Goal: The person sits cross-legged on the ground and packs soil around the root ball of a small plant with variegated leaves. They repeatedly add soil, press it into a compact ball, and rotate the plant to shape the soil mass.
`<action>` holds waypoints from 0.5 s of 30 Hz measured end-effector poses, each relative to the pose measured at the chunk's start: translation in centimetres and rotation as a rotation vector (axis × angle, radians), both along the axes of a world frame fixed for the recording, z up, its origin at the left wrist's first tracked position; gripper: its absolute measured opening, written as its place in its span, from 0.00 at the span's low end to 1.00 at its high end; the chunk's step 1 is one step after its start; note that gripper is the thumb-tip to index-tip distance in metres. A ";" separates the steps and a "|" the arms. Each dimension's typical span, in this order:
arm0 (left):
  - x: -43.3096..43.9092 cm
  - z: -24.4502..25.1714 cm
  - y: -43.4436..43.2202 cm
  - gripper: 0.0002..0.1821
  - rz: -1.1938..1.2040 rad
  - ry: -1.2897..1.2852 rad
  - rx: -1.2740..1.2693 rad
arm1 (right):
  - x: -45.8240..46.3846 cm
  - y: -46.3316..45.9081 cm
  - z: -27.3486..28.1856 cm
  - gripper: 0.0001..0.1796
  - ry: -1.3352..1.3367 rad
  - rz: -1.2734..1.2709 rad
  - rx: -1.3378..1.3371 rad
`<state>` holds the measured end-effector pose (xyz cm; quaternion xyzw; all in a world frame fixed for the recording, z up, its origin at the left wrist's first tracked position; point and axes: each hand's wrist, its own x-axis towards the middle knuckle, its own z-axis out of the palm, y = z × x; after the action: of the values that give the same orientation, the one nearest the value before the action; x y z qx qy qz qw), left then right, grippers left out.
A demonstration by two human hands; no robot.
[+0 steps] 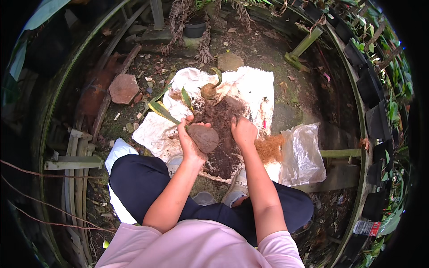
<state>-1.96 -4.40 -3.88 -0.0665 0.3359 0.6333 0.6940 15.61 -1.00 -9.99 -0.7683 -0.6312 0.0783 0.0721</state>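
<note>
In my left hand (190,139) I hold a rounded ball of dark, damp soil (203,138). A variegated snake plant leaf (162,111) sticks out of it to the upper left. My right hand (243,131) is over the loose dark soil (223,112), its fingers curled downward; whether they pinch any soil is hidden. The soil is heaped on a spread white sack (152,134). At the sack's far side rests a fibre-wrapped ball (208,91) with a curved leaf (218,76). Another snake plant leaf (186,98) stands between the two balls.
Brown coconut fibre (269,148) lies right of my right hand, beside a clear plastic bag (303,155). A small red object (264,124) is on the sack's right part. Hexagonal pavers (124,88) lie beyond. Wooden rails (355,100) with black pots (378,119) flank the right.
</note>
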 end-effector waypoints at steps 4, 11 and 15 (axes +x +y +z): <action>0.0 0.5 0.2 0.16 -0.001 -0.016 -0.028 | 1.2 -1.7 -3.3 0.24 -0.283 0.590 -0.302; -0.2 0.6 0.3 0.16 0.003 -0.017 -0.005 | 1.9 -0.4 -2.8 0.24 -0.202 0.113 -0.214; 0.0 0.7 0.3 0.16 -0.014 -0.022 0.005 | 0.8 -2.2 -5.1 0.24 -0.301 0.423 -0.380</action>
<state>-1.95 -4.10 -3.15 -0.0694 0.3270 0.6287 0.7022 16.42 -3.17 -15.05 -0.6228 -0.7544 0.0938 -0.1847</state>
